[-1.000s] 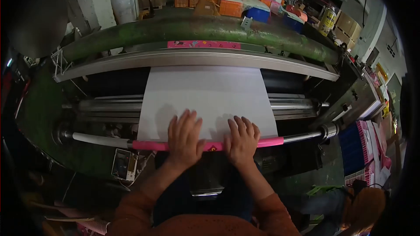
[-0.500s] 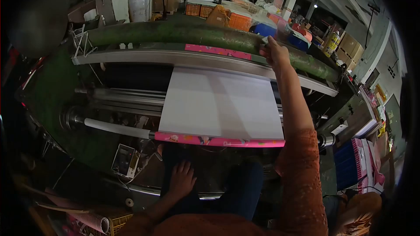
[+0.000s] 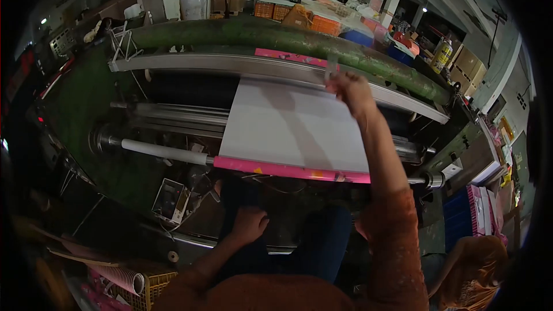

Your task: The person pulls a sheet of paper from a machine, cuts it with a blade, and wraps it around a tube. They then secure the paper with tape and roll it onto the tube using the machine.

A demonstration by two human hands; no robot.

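The right hand [image 3: 348, 90] is raised out over the far edge of the wide white sheet of paper [image 3: 288, 124], its fingers pinched together on a small pale strip [image 3: 332, 68] that stands up from them (what the strip is made of cannot be told). The hand hangs just in front of the long grey metal bar [image 3: 230, 63] under which the sheet runs, and just beside the pink printed band [image 3: 288, 56] lying along that bar. The orange lace sleeve [image 3: 391, 236] of the same arm crosses the right part of the sheet and throws a shadow down it.

The left hand [image 3: 249, 223] is low, near the person's body, resting with fingers curled on dark blue cloth [image 3: 322, 242] below the machine's front edge; whether it grips anything cannot be told.

The white sheet lies stretched flat across the middle of the machine, from the grey bar down to the pink-wrapped roller [image 3: 288, 170] at the near edge, where it wraps over. That roller continues to the left as a bare white tube [image 3: 164, 152] on a steel shaft. Grey steel rollers [image 3: 173, 116] lie beneath the sheet, and a thick green cylinder [image 3: 276, 37] runs across behind the bar. Orange crates [image 3: 271, 8] stand beyond it.
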